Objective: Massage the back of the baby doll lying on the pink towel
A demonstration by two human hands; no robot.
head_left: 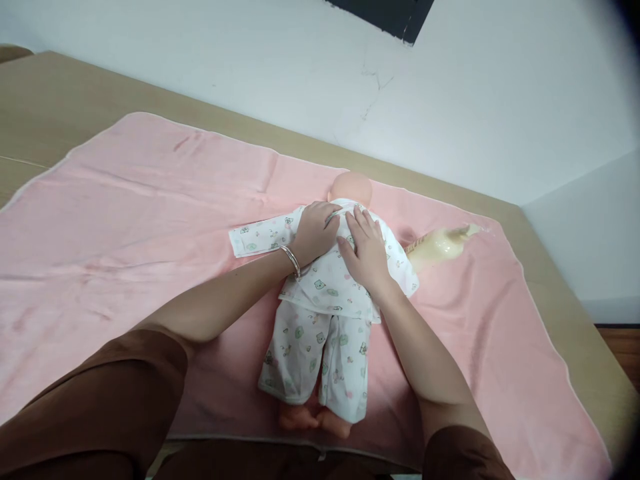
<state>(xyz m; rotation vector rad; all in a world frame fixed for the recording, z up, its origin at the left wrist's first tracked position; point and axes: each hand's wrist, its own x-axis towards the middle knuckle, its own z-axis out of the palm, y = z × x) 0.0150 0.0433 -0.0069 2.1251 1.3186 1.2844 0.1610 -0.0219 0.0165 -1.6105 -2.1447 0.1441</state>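
A baby doll (350,189) lies stretched out on a pink blanket (125,200), its bare feet toward me and its smooth head at the far end; no facial features show. It wears a white printed shirt (325,283) and matching trousers (295,350). My left hand (316,230), with a bangle at the wrist, is at the shirt's upper left near the collar. Its fingers are bent together on the cloth, tips partly hidden. Flat on the upper right of the shirt rests my right hand (367,250), fingers stretched out and slightly apart.
A baby bottle (443,243) with cream-coloured contents lies on its side to the doll's right, teat pointing away. The blanket covers much of a wooden table (555,287). Behind the table's far edge rises a white wall (250,67) with a dark panel (390,17).
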